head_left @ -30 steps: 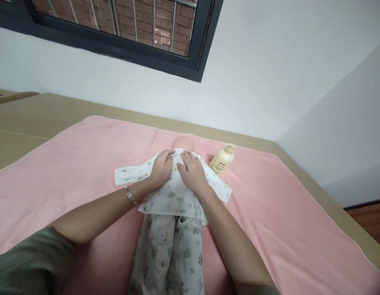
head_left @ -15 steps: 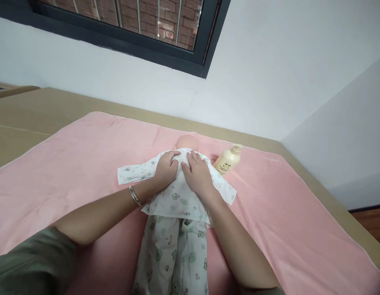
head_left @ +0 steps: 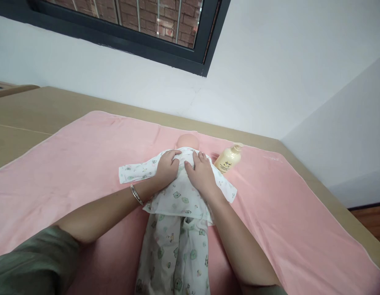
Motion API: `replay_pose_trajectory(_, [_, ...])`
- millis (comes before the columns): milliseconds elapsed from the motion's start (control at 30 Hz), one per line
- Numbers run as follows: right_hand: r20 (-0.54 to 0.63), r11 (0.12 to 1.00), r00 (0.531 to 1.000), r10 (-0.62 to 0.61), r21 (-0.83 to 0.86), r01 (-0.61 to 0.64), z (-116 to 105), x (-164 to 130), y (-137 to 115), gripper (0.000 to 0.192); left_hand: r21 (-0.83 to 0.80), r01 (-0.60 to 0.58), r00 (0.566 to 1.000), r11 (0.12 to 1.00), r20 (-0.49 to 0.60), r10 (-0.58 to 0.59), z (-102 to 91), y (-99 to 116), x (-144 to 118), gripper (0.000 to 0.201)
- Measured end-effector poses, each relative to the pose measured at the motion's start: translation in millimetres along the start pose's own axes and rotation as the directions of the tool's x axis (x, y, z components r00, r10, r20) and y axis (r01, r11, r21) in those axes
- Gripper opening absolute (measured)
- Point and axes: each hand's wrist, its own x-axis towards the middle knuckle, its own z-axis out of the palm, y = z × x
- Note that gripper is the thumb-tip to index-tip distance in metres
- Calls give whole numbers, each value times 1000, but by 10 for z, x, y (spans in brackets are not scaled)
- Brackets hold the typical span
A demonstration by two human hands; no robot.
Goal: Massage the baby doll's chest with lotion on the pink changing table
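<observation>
Left hand [head_left: 166,169] and right hand [head_left: 203,174] lie flat, fingers released, on doll [head_left: 177,192] on pink towel [head_left: 70,164]; bottle [head_left: 228,159] right.

Baby doll [head_left: 186,141]: bare, pale head pointing away, lying lengthwise on a pink blanket [head_left: 70,164]. Dressed in a white top [head_left: 177,192] with small green prints, sleeves spread flat to either side; matching printed trousers [head_left: 174,254] run toward the near edge.
</observation>
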Motion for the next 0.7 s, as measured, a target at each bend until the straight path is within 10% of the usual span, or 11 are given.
replay_pose_trajectory(700, [-62,1000,998,-8,-2,8,70,9,26,63,4,-41,999,999,-18,41,19,-35,8,39])
